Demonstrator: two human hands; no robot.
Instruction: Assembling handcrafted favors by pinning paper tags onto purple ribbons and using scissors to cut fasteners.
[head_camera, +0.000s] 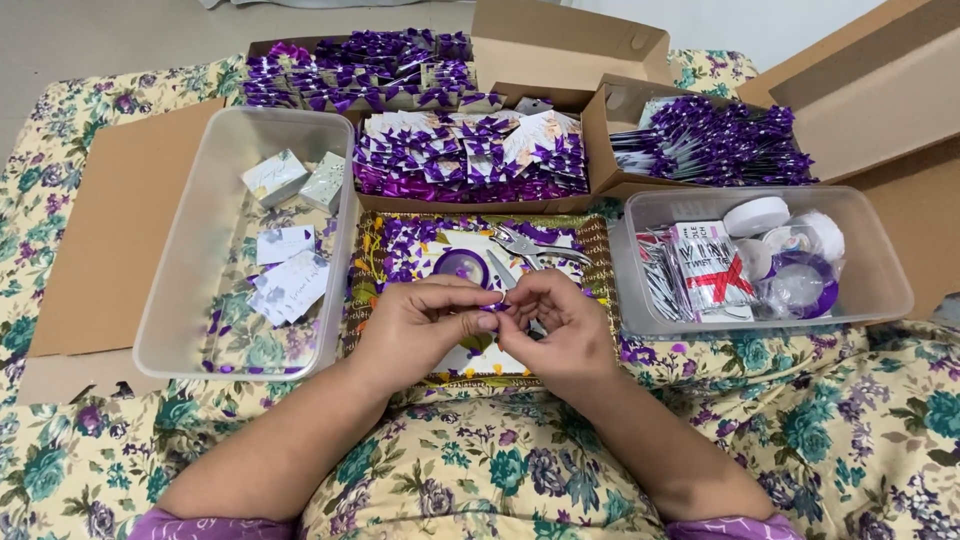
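Observation:
My left hand (418, 325) and my right hand (555, 325) meet over a shallow tray (597, 240) in front of me. Their fingertips pinch a small purple ribbon piece (492, 308) between them. Under the hands, the tray holds scattered purple ribbon scraps, a purple ribbon spool (462, 266) and a metal hole punch (528, 246). What lies directly beneath my palms is hidden.
A clear plastic bin (180, 330) at the left holds small boxes and cards. Another clear bin (880, 260) at the right holds tape rolls and packets. Cardboard boxes (560, 45) behind are filled with purple-bowed items. A floral cloth covers the surface.

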